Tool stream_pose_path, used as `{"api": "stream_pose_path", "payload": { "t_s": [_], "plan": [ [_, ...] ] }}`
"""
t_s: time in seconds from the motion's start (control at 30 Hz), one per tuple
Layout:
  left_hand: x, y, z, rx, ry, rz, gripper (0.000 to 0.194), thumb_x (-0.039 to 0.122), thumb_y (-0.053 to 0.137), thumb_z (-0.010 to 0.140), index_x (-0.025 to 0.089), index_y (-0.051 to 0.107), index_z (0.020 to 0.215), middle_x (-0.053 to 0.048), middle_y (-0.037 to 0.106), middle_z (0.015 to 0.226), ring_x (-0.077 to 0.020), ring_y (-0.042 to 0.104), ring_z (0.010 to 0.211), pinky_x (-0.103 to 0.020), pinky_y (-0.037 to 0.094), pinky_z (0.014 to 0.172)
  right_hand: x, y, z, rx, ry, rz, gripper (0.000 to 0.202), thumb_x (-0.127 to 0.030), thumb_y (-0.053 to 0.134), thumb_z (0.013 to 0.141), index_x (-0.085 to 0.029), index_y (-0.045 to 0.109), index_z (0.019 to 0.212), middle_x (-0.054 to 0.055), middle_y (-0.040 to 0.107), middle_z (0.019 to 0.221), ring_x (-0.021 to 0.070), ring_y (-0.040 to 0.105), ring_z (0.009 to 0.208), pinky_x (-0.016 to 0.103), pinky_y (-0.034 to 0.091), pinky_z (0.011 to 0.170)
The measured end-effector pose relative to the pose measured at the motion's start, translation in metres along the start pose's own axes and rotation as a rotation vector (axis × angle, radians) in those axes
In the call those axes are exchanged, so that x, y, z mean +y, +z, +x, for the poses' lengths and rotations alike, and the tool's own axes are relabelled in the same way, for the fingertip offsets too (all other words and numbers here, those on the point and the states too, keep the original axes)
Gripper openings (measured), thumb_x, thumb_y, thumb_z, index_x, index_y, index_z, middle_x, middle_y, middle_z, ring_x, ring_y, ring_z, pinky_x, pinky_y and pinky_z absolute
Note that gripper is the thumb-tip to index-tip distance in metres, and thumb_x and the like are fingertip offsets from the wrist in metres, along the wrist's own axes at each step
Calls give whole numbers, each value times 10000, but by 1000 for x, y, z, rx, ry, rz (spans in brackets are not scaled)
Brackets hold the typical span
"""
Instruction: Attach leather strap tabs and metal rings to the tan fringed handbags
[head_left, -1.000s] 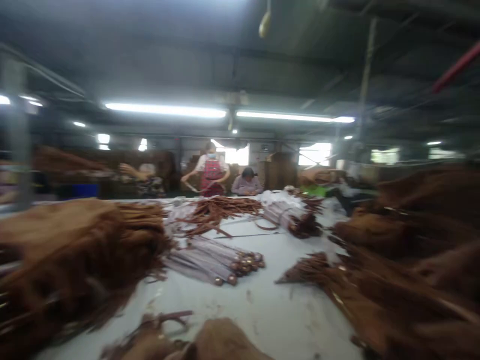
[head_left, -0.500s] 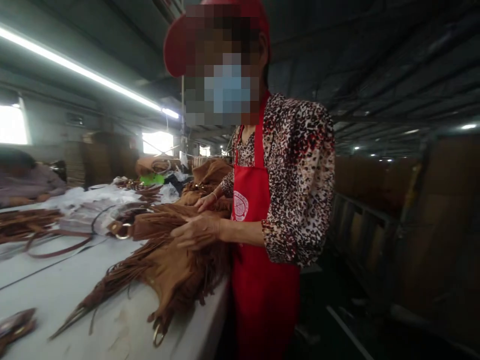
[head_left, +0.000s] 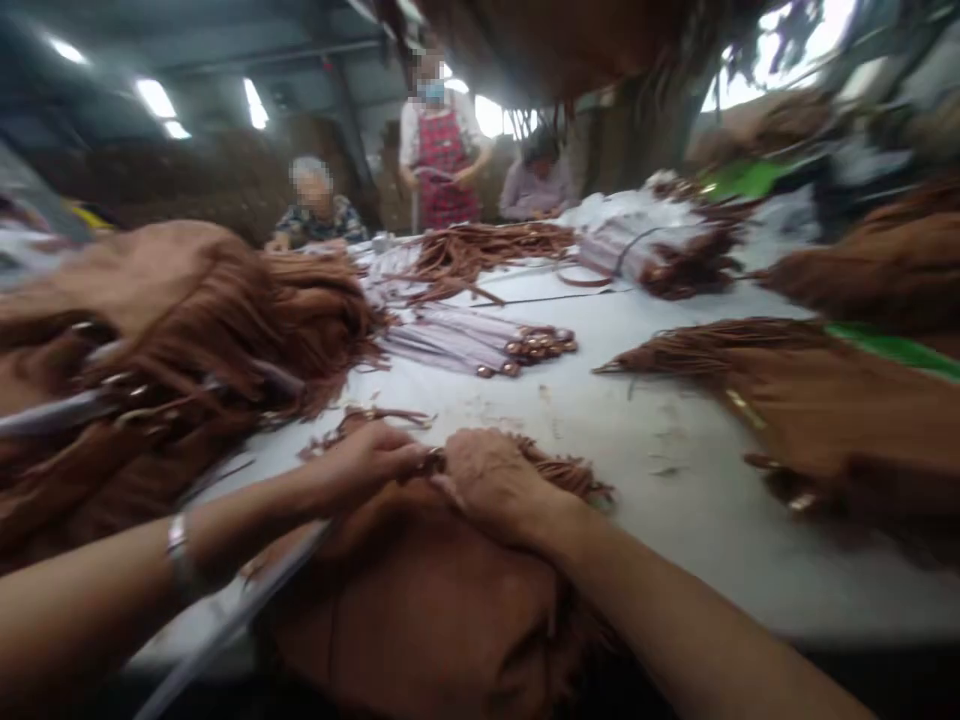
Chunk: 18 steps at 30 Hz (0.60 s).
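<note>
A brown fringed bag (head_left: 420, 600) of soft, suede-like material lies in front of me, partly over the near table edge. My left hand (head_left: 367, 462), with a silver bracelet on its wrist, pinches a small metal fitting (head_left: 433, 460) at the bag's top edge. My right hand (head_left: 491, 480) is closed on the same spot from the other side; its fingertips are mostly hidden. Fringe (head_left: 570, 472) spreads out beyond my right hand. Below my left forearm runs a pale wrapped strap (head_left: 255, 590), slanting down to the left.
Brown fringed bags are piled at left (head_left: 187, 300), and another bag (head_left: 847, 410) lies at right. Wrapped straps with metal ends (head_left: 480, 340) lie ahead on the white table (head_left: 630, 540). Brown material hangs overhead (head_left: 570, 50). Several people are beyond the table.
The view has swung left and down, from a co-worker in a red apron handling a brown bag to my own hands at the bag before me.
</note>
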<state>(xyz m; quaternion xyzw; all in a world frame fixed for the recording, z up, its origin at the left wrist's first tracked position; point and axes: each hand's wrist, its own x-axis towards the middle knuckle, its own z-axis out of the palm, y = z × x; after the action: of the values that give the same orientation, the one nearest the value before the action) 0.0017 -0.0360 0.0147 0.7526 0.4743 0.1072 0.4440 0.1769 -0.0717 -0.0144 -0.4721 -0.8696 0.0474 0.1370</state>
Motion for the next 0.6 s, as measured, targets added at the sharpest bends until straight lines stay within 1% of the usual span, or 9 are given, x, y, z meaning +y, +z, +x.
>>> {"api": "stream_pose_path", "payload": {
  "t_s": [0.03,0.07,0.2,0.27,0.37,0.47,0.53,0.6],
  "plan": [
    [-4,-6,-9,5,-35,-9,462,552,496,783,114,581,660,5,497,592,-90,397,546,-217,309,515,-1,4,5,11,-10,11,334,-388,435,917,-96,575,997,132,618,906,248,584,889,394,464,797],
    [-5,-9,-12,-6,-50,-18,457,547,493,781,116,575,654,9,479,578,-85,369,530,-216,284,500,0,4,7,-3,-25,19,320,-380,433,917,-101,570,994,130,616,907,250,580,894,392,455,801],
    [3,-10,2,-58,-77,15,429,509,493,788,116,544,622,30,398,531,-70,288,495,-210,214,462,8,-13,1,-133,-29,21,302,-385,429,909,-122,565,970,115,621,893,246,586,829,362,440,741],
    [7,-12,6,-111,-30,26,420,492,493,801,109,555,641,24,419,555,-70,306,510,-204,230,469,8,-23,-2,-170,-14,61,270,-365,436,902,-136,571,948,104,632,874,229,590,789,327,428,699],
    [13,-19,5,-242,39,25,419,490,520,799,99,571,656,15,449,587,-73,340,539,-197,266,491,8,-31,-2,-198,-44,142,219,-324,429,900,-162,573,929,85,642,877,201,585,762,292,403,664],
    [15,-25,6,-319,5,-35,404,482,544,795,99,571,670,24,435,575,-64,316,515,-194,239,466,11,-31,-2,-230,-81,198,225,-344,413,902,-175,561,911,69,637,836,181,563,705,279,372,612],
    [15,-26,8,-318,-6,-103,385,466,559,792,100,565,672,25,433,574,-60,306,504,-196,221,455,15,-26,-2,-225,-62,203,253,-378,406,904,-168,547,907,67,624,813,179,548,684,277,354,591],
    [13,-23,8,-280,-11,-167,379,460,573,783,105,546,654,33,408,558,-55,288,488,-202,200,445,16,-20,-2,-189,-17,179,249,-382,417,902,-162,535,914,65,615,816,182,546,697,277,345,597]
  ]
}}
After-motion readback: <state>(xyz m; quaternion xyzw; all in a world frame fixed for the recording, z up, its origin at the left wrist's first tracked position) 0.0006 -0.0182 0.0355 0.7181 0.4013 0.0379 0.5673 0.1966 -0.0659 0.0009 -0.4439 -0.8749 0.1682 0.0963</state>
